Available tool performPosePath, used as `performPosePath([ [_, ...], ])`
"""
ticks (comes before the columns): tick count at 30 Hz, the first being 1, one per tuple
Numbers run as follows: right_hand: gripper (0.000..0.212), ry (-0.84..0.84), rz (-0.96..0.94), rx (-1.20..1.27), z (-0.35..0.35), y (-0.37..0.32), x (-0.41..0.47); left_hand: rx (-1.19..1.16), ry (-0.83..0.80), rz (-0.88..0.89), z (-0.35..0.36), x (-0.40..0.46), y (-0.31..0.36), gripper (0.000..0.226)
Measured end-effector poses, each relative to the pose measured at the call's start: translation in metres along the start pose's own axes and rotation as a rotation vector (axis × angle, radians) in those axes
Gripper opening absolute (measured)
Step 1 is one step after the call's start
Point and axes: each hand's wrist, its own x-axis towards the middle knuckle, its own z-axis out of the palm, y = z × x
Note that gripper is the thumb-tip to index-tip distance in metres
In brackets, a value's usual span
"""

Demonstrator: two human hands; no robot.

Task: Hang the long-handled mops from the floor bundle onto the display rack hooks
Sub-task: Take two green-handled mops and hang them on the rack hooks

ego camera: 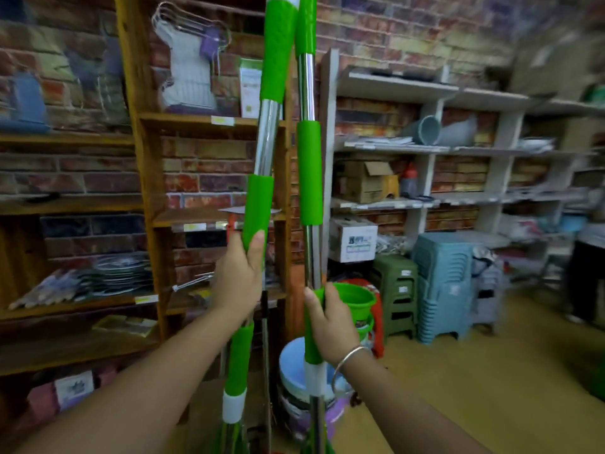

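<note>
Two long mops with steel poles and green foam grips stand upright in front of me. My left hand (238, 273) is closed around the left mop (266, 139) at the bottom of a green grip. My right hand (330, 317) grips the right mop (308, 172) lower down, on a green sleeve above a white collar. The two handles lean together and nearly touch at the top, where they run out of the frame. The mop heads are hidden below the frame. The wooden display rack (147, 178) stands right behind the mops; I see no hooks on it.
Stacked plastic buckets (296, 368) sit on the floor behind the poles, a green bucket (355, 296) above them. White shelves (422, 149) hold boxes to the right, with stacked plastic stools (442, 283) below. A person (586, 270) stands at the far right. Bare floor lies lower right.
</note>
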Motion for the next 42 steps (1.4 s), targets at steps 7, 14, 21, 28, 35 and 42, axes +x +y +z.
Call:
performPosePath([
  [7,0.026,0.097,0.092,0.037,-0.091,-0.041,-0.075,-0.081,-0.043,0.039,-0.015,-0.051,0.088,0.053],
  [14,0.029,0.099,0.087,-0.026,-0.160,-0.066,-0.169,-0.203,-0.067,0.067,-0.028,-0.124,0.170,0.057],
  [21,0.031,0.247,0.178,-0.161,-0.229,-0.080,-0.269,-0.333,-0.178,0.122,-0.017,-0.208,0.245,0.051],
  [28,0.035,0.478,0.266,-0.387,-0.299,-0.116,-0.375,-0.564,-0.362,0.200,-0.022,-0.285,0.330,0.035],
  [35,0.023,0.601,0.350,-0.406,-0.345,-0.163,-0.498,-0.755,-0.633,0.256,-0.042,-0.389,0.415,0.040],
  [42,0.016,0.769,0.483,-0.551,-0.399,-0.216,-0.601,-0.986,-0.774,0.341,-0.067,-0.480,0.494,0.046],
])
